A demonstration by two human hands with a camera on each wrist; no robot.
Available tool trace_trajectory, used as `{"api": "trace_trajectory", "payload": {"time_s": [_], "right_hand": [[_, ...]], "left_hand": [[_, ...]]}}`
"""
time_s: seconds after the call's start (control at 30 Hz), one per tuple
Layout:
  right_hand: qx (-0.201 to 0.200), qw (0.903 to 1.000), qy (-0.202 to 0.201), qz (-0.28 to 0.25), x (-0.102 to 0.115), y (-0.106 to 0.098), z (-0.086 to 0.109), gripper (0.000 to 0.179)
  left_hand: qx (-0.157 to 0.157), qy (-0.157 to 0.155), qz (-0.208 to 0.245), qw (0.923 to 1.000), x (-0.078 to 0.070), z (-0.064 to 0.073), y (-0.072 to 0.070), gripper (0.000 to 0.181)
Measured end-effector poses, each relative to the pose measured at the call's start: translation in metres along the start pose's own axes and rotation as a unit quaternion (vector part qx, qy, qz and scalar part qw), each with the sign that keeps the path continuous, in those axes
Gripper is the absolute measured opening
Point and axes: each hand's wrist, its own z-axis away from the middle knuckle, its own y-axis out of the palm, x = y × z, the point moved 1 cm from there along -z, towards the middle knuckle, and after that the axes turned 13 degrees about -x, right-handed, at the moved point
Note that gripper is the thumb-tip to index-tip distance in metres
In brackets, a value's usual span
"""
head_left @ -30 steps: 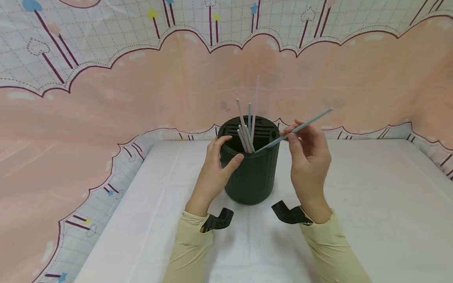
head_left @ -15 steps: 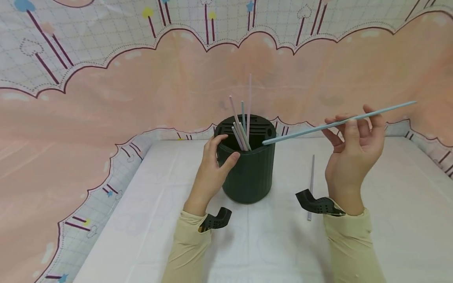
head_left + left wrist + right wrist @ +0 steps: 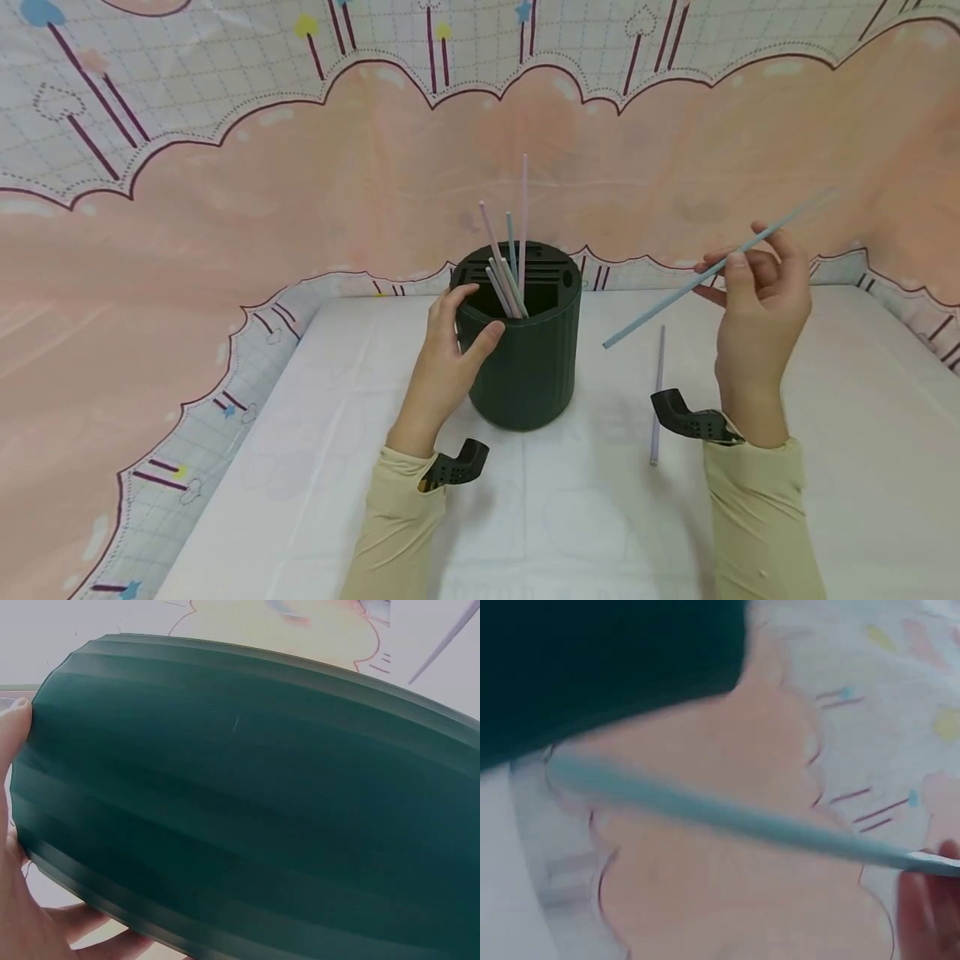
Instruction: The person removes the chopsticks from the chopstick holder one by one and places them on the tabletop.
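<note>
A dark green ribbed holder [image 3: 525,375] stands upright on the white table, with a slotted section at the back of its top. My left hand [image 3: 446,354] grips its left side, thumb at the front of the rim; the left wrist view shows fingers around the ribbed wall [image 3: 240,787]. To the right, my right hand [image 3: 761,325] pinches a light blue straw [image 3: 667,302] near its middle. That straw slants in the air, lower end toward the holder but apart from it. Several pastel straws [image 3: 524,208] stick up from the holder, their lower ends hidden inside.
One lilac straw [image 3: 656,417] lies on the white tablecloth [image 3: 570,517], between the holder and my right forearm. A printed peach and white cloth [image 3: 360,183] hangs behind the table.
The blue straw's lower end has left the holder's opening as my right hand moved right, and the straw now tilts downward more steeply. The lilac straw has come into view. My left hand stays put.
</note>
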Motion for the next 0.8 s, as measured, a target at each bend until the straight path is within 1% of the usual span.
{"api": "trace_trajectory", "payload": {"time_s": [0.03, 0.07, 0.1, 0.13, 0.17, 0.2, 0.23, 0.37, 0.47, 0.5, 0.63, 0.7, 0.8], "right_hand": [[0.015, 0.9974, -0.012, 0.070, -0.003, -0.001, 0.000, 0.032], [0.031, 0.9891, -0.028, 0.141, -0.006, -0.002, 0.000, 0.033], [0.045, 0.9770, -0.043, 0.204, -0.009, -0.003, 0.000, 0.034], [0.057, 0.9635, -0.052, 0.256, -0.012, -0.005, 0.000, 0.034], [0.069, 0.9494, -0.058, 0.301, -0.015, -0.005, 0.000, 0.035], [0.081, 0.9379, -0.058, 0.332, -0.019, -0.007, -0.001, 0.035], [0.093, 0.9284, -0.054, 0.356, -0.022, -0.008, -0.001, 0.036], [0.144, 0.8963, -0.031, 0.418, -0.035, -0.013, -0.002, 0.039], [0.184, 0.8719, -0.022, 0.453, -0.043, -0.018, -0.002, 0.042], [0.197, 0.8652, -0.016, 0.461, -0.046, -0.020, -0.002, 0.044], [0.244, 0.8436, 0.014, 0.478, -0.054, -0.026, -0.002, 0.054], [0.263, 0.8367, 0.027, 0.480, -0.058, -0.028, -0.002, 0.059], [0.287, 0.8292, 0.051, 0.477, -0.065, -0.032, 0.000, 0.064]], "left_hand": [[-0.001, -0.001, -0.001, 1.0000, 0.000, 0.000, 0.000, 0.057], [-0.001, -0.001, -0.001, 1.0000, 0.000, 0.000, 0.000, 0.057], [-0.002, -0.002, -0.001, 1.0000, 0.000, 0.000, 0.000, 0.057], [-0.002, -0.002, -0.001, 1.0000, 0.000, 0.000, 0.000, 0.057], [-0.003, -0.002, -0.002, 1.0000, 0.000, 0.001, 0.000, 0.057], [-0.004, -0.003, -0.002, 1.0000, 0.000, 0.001, 0.000, 0.057], [-0.003, -0.003, -0.002, 1.0000, -0.001, 0.001, 0.000, 0.058], [-0.001, -0.005, 0.000, 1.0000, -0.002, 0.002, -0.001, 0.058], [0.001, -0.007, 0.003, 1.0000, -0.003, 0.003, -0.002, 0.057], [0.001, -0.007, 0.002, 1.0000, -0.003, 0.003, -0.002, 0.057], [0.001, -0.004, 0.005, 1.0000, -0.003, 0.004, -0.003, 0.057], [0.000, -0.004, 0.005, 1.0000, -0.003, 0.004, -0.004, 0.057], [0.002, -0.006, 0.006, 1.0000, -0.003, 0.005, -0.004, 0.057]]}}
